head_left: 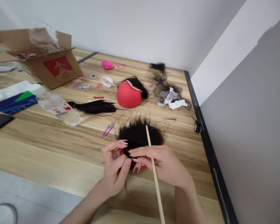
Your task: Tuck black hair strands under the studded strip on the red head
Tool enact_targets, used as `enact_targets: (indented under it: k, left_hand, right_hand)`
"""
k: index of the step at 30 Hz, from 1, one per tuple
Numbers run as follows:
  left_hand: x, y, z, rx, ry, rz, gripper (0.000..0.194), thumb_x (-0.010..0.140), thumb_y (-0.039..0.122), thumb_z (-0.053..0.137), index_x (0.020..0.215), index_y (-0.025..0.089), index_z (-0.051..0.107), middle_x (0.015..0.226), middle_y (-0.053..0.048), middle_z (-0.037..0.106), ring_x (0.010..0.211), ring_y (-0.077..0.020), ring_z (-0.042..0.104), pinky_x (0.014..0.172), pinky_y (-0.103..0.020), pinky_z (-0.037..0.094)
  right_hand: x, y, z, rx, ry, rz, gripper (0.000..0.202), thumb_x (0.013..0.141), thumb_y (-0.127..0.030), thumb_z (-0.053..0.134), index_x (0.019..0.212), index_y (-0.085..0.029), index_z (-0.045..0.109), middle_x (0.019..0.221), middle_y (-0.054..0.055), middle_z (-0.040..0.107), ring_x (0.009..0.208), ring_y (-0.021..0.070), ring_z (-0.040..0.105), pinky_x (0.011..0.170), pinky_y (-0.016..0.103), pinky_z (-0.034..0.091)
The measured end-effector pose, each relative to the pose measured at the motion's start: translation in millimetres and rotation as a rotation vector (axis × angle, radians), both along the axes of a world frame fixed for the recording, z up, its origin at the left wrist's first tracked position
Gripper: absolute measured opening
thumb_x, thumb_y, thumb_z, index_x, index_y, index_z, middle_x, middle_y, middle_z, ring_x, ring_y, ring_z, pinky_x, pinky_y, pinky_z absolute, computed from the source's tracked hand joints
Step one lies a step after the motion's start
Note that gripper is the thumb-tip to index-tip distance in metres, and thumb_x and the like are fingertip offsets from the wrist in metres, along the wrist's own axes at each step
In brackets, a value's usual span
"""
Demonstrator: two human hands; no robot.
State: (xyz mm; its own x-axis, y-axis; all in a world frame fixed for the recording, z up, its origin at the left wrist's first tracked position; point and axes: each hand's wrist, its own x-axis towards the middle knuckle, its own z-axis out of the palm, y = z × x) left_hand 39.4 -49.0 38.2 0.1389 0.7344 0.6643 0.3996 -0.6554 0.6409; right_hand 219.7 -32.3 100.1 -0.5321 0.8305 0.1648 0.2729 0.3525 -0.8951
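Close to the table's front edge lies a red dome-shaped form (142, 167) covered with short black hair (140, 133). My left hand (115, 166) is at its near left side, thumb and finger pinched on a few dark strands. On the near right, my right hand (164, 163) holds a thin pale wooden stick (156, 180) slanting between its fingers, its narrow dark tip over the hair. Fingertips of both hands almost meet at the hair's near edge. Both palms hide much of the red form. Purple thread snips (109, 128) lie just beyond my left hand.
Behind stands another red dome (128, 95) with black hair. Leftward are a black hair bundle (95, 106), a water bottle (58, 105), a tissue pack (16, 101) and an open cardboard box (51, 68). Loose hair and crumpled tissue (171, 95) lie at right, near the black table edge (210, 146).
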Motion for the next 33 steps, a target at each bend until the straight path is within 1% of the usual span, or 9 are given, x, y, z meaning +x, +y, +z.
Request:
enact_targets:
  k: [2,4,8,12,14,17,19,30,33]
  left_hand:
    - [-0.7,1.2,1.3,-0.006,0.006,-0.006,0.023,0.091,0.01,0.04,0.076,0.017,0.057,0.111,-0.008,0.042,0.108,-0.0213,0.048,0.095,-0.042,0.043]
    - [-1.6,2.8,2.6,-0.005,0.019,-0.028,0.024,0.09,0.009,0.04,0.078,0.017,0.059,0.111,-0.008,0.045,0.111,-0.0221,0.047,0.095,-0.043,0.042]
    - [-2.5,5.7,6.0,0.003,0.012,-0.071,0.023,0.091,0.008,0.039,0.087,0.018,0.06,0.113,-0.008,0.051,0.117,-0.0236,0.047,0.098,-0.046,0.042]
    - [-2.5,6.6,8.9,-0.003,-0.004,-0.086,0.024,0.091,0.007,0.039,0.084,0.017,0.06,0.114,-0.008,0.053,0.119,-0.0236,0.048,0.099,-0.046,0.044]
    - [-2.6,6.6,9.3,-0.006,0.002,-0.081,0.024,0.091,0.008,0.038,0.085,0.017,0.06,0.113,-0.008,0.053,0.118,-0.0243,0.049,0.098,-0.047,0.045]
    - [-2.7,6.7,8.5,-0.009,0.015,-0.077,0.024,0.092,0.01,0.039,0.086,0.017,0.061,0.113,-0.008,0.054,0.118,-0.0255,0.05,0.097,-0.048,0.046]
    - [-2.7,7.1,7.5,-0.005,0.01,-0.082,0.024,0.091,0.009,0.039,0.085,0.017,0.061,0.113,-0.008,0.054,0.119,-0.0254,0.049,0.098,-0.048,0.045]
    - [-2.3,9.8,8.3,-0.03,-0.025,-0.118,0.028,0.089,0.004,0.039,0.069,0.015,0.054,0.108,-0.007,0.055,0.112,-0.0202,0.054,0.095,-0.039,0.048]
    - [-2.3,10.1,6.8,-0.031,-0.023,-0.115,0.027,0.09,0.006,0.039,0.07,0.016,0.054,0.106,-0.007,0.056,0.11,-0.0202,0.055,0.093,-0.038,0.049]
  right_hand:
    - [-0.6,0.4,0.1,-0.012,0.008,0.0,0.022,0.09,-0.017,0.056,0.106,-0.022,0.07,0.099,0.003,0.075,0.084,0.014,0.071,0.077,0.023,0.056]
    - [-1.5,1.1,-0.7,0.001,0.006,-0.003,0.022,0.09,-0.014,0.055,0.105,-0.02,0.07,0.098,0.003,0.074,0.085,0.0139,0.071,0.078,0.023,0.056]
    - [-3.3,2.3,-3.7,-0.001,0.012,0.005,0.037,0.085,0.001,0.047,0.108,-0.02,0.068,0.104,0.004,0.073,0.092,0.0137,0.07,0.085,0.025,0.055]
    - [-6.1,2.9,-5.2,0.002,-0.015,0.033,0.047,0.081,0.005,0.04,0.112,-0.02,0.065,0.109,0.004,0.071,0.098,0.0142,0.068,0.088,0.027,0.054]
    - [-7.8,3.2,-5.1,0.015,-0.043,0.033,0.044,0.083,0.002,0.042,0.112,-0.021,0.065,0.11,0.003,0.071,0.099,0.0146,0.067,0.088,0.027,0.053]
    - [-9.0,3.5,-4.4,0.023,-0.068,0.011,0.03,0.089,-0.01,0.05,0.11,-0.022,0.067,0.106,0.003,0.072,0.093,0.0151,0.068,0.084,0.026,0.052]
    - [-8.5,4.1,-4.0,0.019,-0.073,0.021,0.026,0.09,-0.013,0.052,0.11,-0.023,0.067,0.106,0.003,0.073,0.091,0.015,0.068,0.082,0.025,0.052]
    - [-0.2,9.6,-3.0,-0.04,-0.09,0.162,0.034,0.091,-0.008,0.049,0.118,-0.022,0.063,0.112,0.004,0.071,0.096,0.015,0.067,0.086,0.026,0.049]
    - [-0.4,9.5,-3.9,-0.035,-0.096,0.142,0.031,0.091,-0.01,0.05,0.115,-0.022,0.065,0.108,0.004,0.072,0.093,0.0144,0.067,0.083,0.024,0.049]
